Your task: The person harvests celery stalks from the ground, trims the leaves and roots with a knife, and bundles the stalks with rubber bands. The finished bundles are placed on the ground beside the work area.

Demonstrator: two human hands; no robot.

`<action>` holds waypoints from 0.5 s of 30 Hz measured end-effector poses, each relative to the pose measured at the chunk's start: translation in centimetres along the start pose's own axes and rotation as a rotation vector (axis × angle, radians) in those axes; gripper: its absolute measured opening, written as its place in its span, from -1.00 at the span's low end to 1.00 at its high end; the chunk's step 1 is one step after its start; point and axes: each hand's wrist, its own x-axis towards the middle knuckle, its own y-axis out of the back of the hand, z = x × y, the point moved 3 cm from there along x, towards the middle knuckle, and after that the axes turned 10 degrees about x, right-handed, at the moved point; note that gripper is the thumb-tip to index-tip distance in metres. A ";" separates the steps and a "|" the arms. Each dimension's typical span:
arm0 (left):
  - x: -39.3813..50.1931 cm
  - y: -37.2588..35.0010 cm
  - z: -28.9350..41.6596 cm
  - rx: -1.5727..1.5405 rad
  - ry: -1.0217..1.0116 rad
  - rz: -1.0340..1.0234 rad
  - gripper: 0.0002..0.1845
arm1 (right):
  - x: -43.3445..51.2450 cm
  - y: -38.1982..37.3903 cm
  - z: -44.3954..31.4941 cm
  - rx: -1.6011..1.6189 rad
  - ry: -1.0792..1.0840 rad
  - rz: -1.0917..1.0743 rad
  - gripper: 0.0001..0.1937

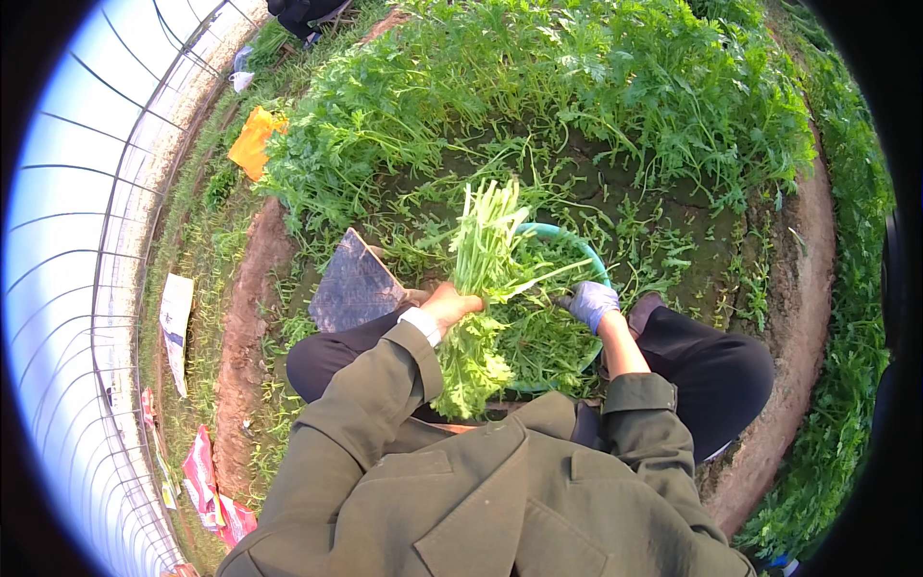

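My left hand (452, 306), bare, is closed around a bunch of leafy greens (487, 238). The bunch's pale cut stems point away from me, and its leaves (472, 368) hang towards my lap. My right hand (593, 306) wears a pale violet glove and is curled beside the bunch. From its fingers juts a small dark tool (559, 300), whose kind I cannot make out. Below both hands, between my legs, sits a round green basin (600, 261) holding loose leaves and stems (551, 346). One light stem sticks out sideways from the bunch over the basin.
Dense standing greens (577, 79) grow ahead, with cut leaves strewn on dark soil. A dark board (353, 285) lies by my left knee. An orange bag (256, 142), red packaging (205, 479) and a white sack (176, 324) lie leftward. A person (306, 14) is partly visible at top left.
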 end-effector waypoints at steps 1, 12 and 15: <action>0.2 0.2 -1.7 -0.043 0.050 0.018 -0.42 | -0.7 1.1 -0.6 -0.031 -0.037 -0.005 -0.39; -0.9 9.5 -4.2 0.227 0.024 0.096 -0.39 | -1.5 4.1 -3.4 0.589 0.368 0.439 -0.61; -1.1 8.2 -2.4 0.551 0.007 -0.086 -0.39 | -4.2 4.0 -7.3 0.518 0.462 0.294 -0.63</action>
